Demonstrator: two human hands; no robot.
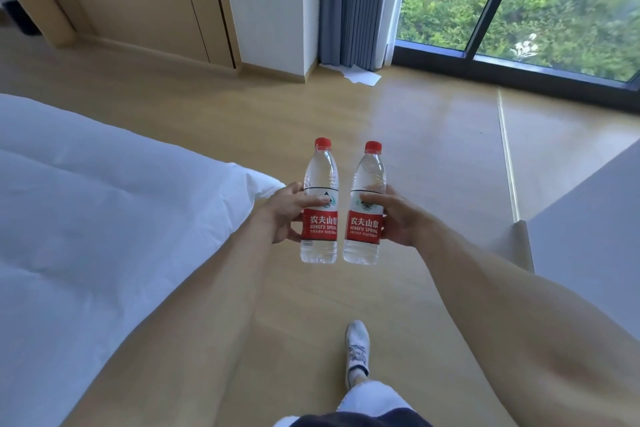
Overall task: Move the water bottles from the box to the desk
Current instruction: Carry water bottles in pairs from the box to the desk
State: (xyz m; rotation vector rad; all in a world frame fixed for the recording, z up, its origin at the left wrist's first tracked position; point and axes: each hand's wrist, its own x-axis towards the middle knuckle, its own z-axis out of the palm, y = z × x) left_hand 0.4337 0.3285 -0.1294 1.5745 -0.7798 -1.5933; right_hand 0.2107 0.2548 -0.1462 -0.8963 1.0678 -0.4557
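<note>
I carry two clear water bottles with red caps and red labels, upright and side by side above the wooden floor. My left hand (282, 215) grips the left bottle (320, 170) around its label from the left. My right hand (398, 218) grips the right bottle (370, 170) around its label from the right. The two bottles are slightly apart. No box or desk is identifiable in view.
A bed with white bedding (86, 201) fills the left. A white surface (588, 215) stands at the right. Ahead are a wooden wardrobe (138, 0), a grey curtain (356, 3), white paper on the floor (362, 76) and a large window (536, 0). My shoe (357, 347) steps on the floor.
</note>
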